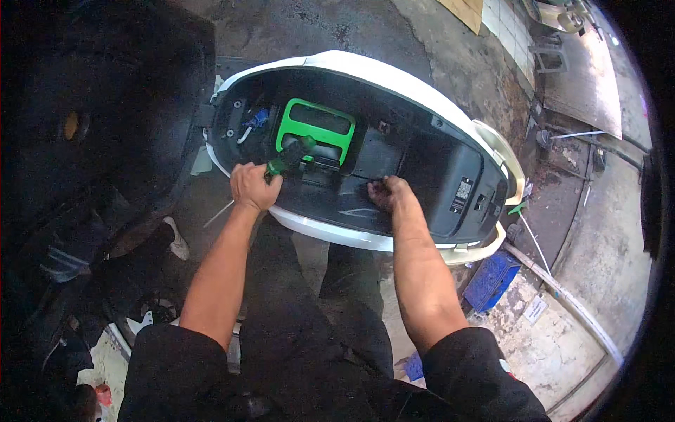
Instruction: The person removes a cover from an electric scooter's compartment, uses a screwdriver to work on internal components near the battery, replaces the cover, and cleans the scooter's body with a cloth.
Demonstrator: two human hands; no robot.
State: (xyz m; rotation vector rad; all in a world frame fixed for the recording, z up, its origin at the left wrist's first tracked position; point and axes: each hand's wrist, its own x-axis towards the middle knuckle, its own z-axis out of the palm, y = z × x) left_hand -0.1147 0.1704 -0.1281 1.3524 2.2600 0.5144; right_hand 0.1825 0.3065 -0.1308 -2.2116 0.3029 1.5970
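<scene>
While the fingers of the left hand (255,188) wrap closely around a green-and-black power tool (287,159), those of the right hand (388,193) are curled and bunched together, dark at the tips, low inside a black storage well (439,162). Whether the right fingers pinch anything cannot be told, since the hand itself covers whatever lies beneath them. The tool slants up and to the right out of the left fist, at the near side of the well, and its far end overlaps the lower part of a bright green frame (313,129); contact between the two cannot be made out. The frame sits in the left half of the well and has two wide openings. Just to its left are a crumpled blue item (259,118) and a bent white piece (245,135). Well to the right of the right hand, a patterned sticker (460,195) is fixed inside the well.

A white body shell (394,79) surrounds the well, with a cream rail (505,151) curving around its right end. Both bare forearms come up from black sleeves (169,362) at the lower edge. Beyond the shell, at lower right, a blue tray (492,281) rests on the ground, near a thin stick with a green head (536,243) and a long white pipe (573,313).
</scene>
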